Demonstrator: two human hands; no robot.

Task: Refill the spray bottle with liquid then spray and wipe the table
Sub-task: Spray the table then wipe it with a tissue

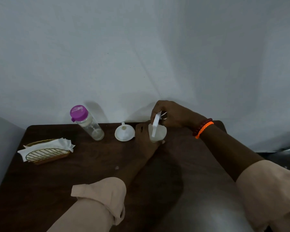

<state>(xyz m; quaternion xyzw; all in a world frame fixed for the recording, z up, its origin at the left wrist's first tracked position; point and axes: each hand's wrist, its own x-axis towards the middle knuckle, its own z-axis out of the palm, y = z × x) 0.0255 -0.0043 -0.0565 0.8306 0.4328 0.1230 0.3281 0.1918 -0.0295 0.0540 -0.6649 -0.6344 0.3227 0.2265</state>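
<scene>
A translucent spray bottle [158, 133] stands near the back of the dark wooden table [84, 171]. My left hand [145, 138] wraps around its body from the left. My right hand [169, 114] grips the white spray head [155, 125] on top of the bottle, trigger pointing down toward me. A white funnel [124, 132] lies on the table just left of the bottle. Further left stands a clear bottle with a purple cap [86, 122], holding a little liquid at the bottom.
A gold wire basket with white tissues [46, 150] sits at the table's left edge. A small droplet [117, 167] lies mid-table. White walls meet in a corner right behind the table. A glare patch covers the table's near right.
</scene>
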